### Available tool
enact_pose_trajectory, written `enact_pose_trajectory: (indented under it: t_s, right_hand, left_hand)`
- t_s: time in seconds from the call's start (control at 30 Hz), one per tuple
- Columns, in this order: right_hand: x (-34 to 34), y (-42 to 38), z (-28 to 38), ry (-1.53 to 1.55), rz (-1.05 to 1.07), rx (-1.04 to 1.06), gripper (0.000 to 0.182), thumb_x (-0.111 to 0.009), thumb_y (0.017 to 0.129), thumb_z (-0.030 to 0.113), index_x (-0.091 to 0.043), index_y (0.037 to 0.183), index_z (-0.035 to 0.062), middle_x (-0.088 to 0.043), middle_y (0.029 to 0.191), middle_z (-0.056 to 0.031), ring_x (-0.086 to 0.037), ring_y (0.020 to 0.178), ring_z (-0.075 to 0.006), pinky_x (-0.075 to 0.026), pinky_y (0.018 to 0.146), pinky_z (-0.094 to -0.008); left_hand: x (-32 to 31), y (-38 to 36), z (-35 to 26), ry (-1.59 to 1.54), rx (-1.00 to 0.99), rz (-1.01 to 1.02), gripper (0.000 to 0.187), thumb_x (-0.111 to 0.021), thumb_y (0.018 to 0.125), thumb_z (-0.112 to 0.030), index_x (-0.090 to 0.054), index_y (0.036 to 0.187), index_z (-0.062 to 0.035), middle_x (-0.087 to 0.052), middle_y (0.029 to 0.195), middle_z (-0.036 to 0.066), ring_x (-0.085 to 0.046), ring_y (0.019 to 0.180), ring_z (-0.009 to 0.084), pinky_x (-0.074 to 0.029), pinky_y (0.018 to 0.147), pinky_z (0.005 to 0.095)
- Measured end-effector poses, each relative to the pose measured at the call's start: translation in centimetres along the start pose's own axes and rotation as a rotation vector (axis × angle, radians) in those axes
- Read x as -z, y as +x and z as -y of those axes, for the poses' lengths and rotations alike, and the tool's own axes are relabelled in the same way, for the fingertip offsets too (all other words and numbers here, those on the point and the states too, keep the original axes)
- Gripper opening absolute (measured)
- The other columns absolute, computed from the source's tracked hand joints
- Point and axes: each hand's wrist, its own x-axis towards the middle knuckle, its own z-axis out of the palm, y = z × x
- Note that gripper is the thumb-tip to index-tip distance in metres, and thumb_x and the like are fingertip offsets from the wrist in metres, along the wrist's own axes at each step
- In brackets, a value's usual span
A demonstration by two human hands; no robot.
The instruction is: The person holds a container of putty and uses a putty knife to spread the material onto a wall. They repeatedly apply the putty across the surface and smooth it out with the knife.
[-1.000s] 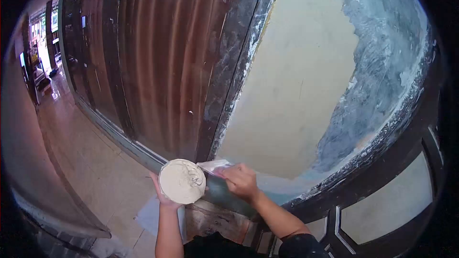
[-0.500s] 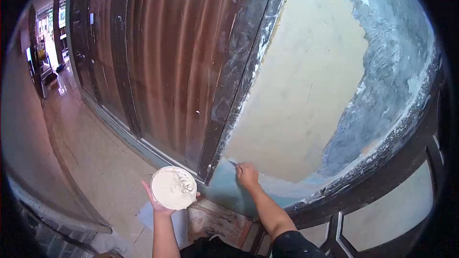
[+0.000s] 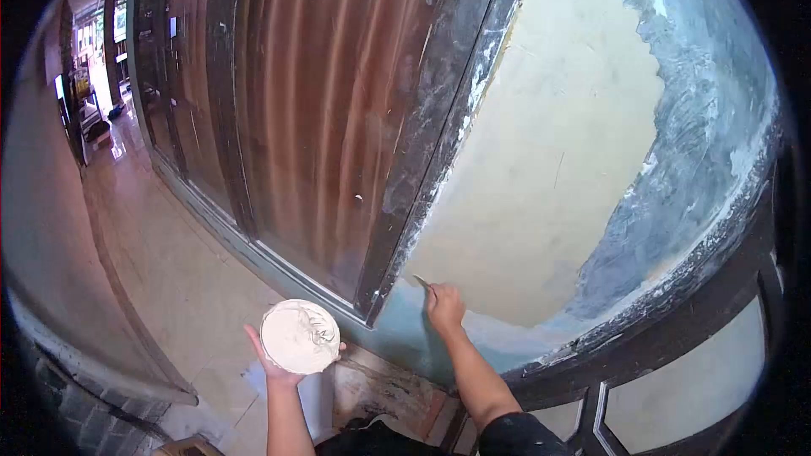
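My left hand (image 3: 276, 365) supports a round tub of creamy white putty (image 3: 291, 338) from below, its fingers spread around the sides. The putty's surface is smooth on the left and ridged on the right. My right hand (image 3: 445, 308) is closed round a putty knife (image 3: 423, 281), whose thin blade points up and left. The blade's tip is right at the lower left edge of the cream-coated wall patch (image 3: 541, 143), close to the dark door frame. Below that patch runs a band of bluish-green wall (image 3: 414, 329).
A dark-framed glass door with brown curtains (image 3: 312, 118) fills the upper left. Rough blue-grey wall (image 3: 701, 110) borders the coating on the right, above dark panelled woodwork (image 3: 693, 363). A tiled floor (image 3: 160, 245) runs back to a bright opening.
The view has shifted a little, so the door and wall sit further right. The knife now points more steeply upward at the patch's lower left edge. The tub stays in my left hand.
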Motion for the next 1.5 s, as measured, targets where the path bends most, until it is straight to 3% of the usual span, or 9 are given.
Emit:
enact_pose_trajectory:
  t_s: [0.13,0.2,0.33,0.53,0.87,0.93,1.07,1.33,1.5]
  right_hand:
    - [-1.9,-2.0,-0.7,0.048,0.006,0.067,0.019,-0.063,0.095,0.024,-0.076,0.098,0.0104,-0.071,0.096,-0.0131,-0.066,0.095,-0.0381,-0.054,0.081,-0.0539]
    - [-3.0,-1.3,-0.9,-0.094,0.25,-0.046,0.022,-0.062,0.096,0.027,-0.076,0.098,0.0102,-0.071,0.097,-0.0143,-0.066,0.094,-0.0395,-0.054,0.081,-0.0545]
    - [-0.4,0.4,-0.5,0.011,-0.024,0.004,0.016,-0.066,0.093,0.022,-0.077,0.098,0.0108,-0.072,0.094,-0.0121,-0.067,0.093,-0.0371,-0.055,0.079,-0.0504]
    - [-1.0,-2.3,-0.3,-0.016,0.173,0.049,0.016,-0.067,0.092,0.022,-0.078,0.101,0.0121,-0.073,0.096,-0.0102,-0.068,0.096,-0.0349,-0.057,0.081,-0.0483]
    - [-0.1,-2.7,-0.3,0.072,-0.049,0.026,0.019,-0.064,0.095,0.024,-0.078,0.098,0.0112,-0.074,0.098,-0.0116,-0.068,0.097,-0.0351,-0.055,0.082,-0.0514]
    - [-0.9,-3.0,-0.5,-0.068,0.183,-0.033,0.019,-0.065,0.095,0.024,-0.078,0.099,0.0113,-0.074,0.099,-0.0116,-0.068,0.097,-0.0339,-0.055,0.081,-0.0519]
    - [0.3,-1.7,-1.4,0.012,-0.142,-0.026,0.017,-0.067,0.094,0.024,-0.077,0.1,0.0119,-0.073,0.097,-0.01,-0.067,0.094,-0.035,-0.055,0.081,-0.051]
    - [-0.5,-2.7,-1.8,-0.106,0.083,-0.02,0.011,-0.068,0.093,0.02,-0.077,0.098,0.0145,-0.074,0.096,-0.0076,-0.067,0.094,-0.0336,-0.055,0.078,-0.0479]
    - [0.9,-2.7,-1.1,0.069,-0.16,0.056,0.018,-0.062,0.098,0.026,-0.078,0.098,0.0167,-0.071,0.093,-0.0065,-0.066,0.093,-0.0346,-0.056,0.073,-0.0527]
  left_hand:
    - [1.2,0.2,0.0,0.131,-0.019,0.047,0.119,-0.027,0.08,-0.1,-0.041,0.155,-0.0086,-0.05,0.149,0.028,-0.054,0.124,0.0595,-0.041,0.094,0.0866]
    - [1.3,0.3,0.1,0.164,-0.021,0.059,0.119,-0.026,0.08,-0.1,-0.041,0.155,-0.0087,-0.05,0.149,0.028,-0.055,0.124,0.0595,-0.042,0.094,0.0864]
    - [0.3,0.0,0.0,0.193,-0.001,0.042,0.119,-0.025,0.08,-0.1,-0.043,0.154,-0.0087,-0.053,0.146,0.028,-0.058,0.12,0.0594,-0.044,0.091,0.0849]
    - [1.1,0.3,0.0,0.22,0.01,0.081,0.119,-0.03,0.079,-0.1,-0.043,0.154,-0.0081,-0.053,0.146,0.028,-0.056,0.123,0.0583,-0.042,0.094,0.0848]
    - [0.7,0.9,1.2,0.09,0.032,0.029,0.116,-0.033,0.078,-0.1,-0.046,0.153,-0.0126,-0.052,0.149,0.025,-0.054,0.125,0.0577,-0.04,0.093,0.0876]
    - [0.9,1.3,1.0,0.286,0.024,0.1,0.115,-0.032,0.079,-0.1,-0.046,0.154,-0.0134,-0.051,0.15,0.024,-0.054,0.126,0.0573,-0.04,0.093,0.0879]
    - [0.5,1.1,1.1,0.277,0.015,0.099,0.114,-0.033,0.08,-0.099,-0.045,0.154,-0.0134,-0.05,0.152,0.024,-0.053,0.129,0.0563,-0.038,0.095,0.0881]
    - [0.2,1.0,1.3,0.127,0.03,0.041,0.122,-0.028,0.078,-0.101,-0.04,0.156,-0.0067,-0.05,0.149,0.029,-0.056,0.123,0.0592,-0.041,0.096,0.0855]
    - [0.1,0.9,1.1,0.108,0.028,0.044,0.121,-0.029,0.079,-0.1,-0.041,0.155,-0.0077,-0.05,0.15,0.026,-0.054,0.126,0.0577,-0.041,0.096,0.0851]
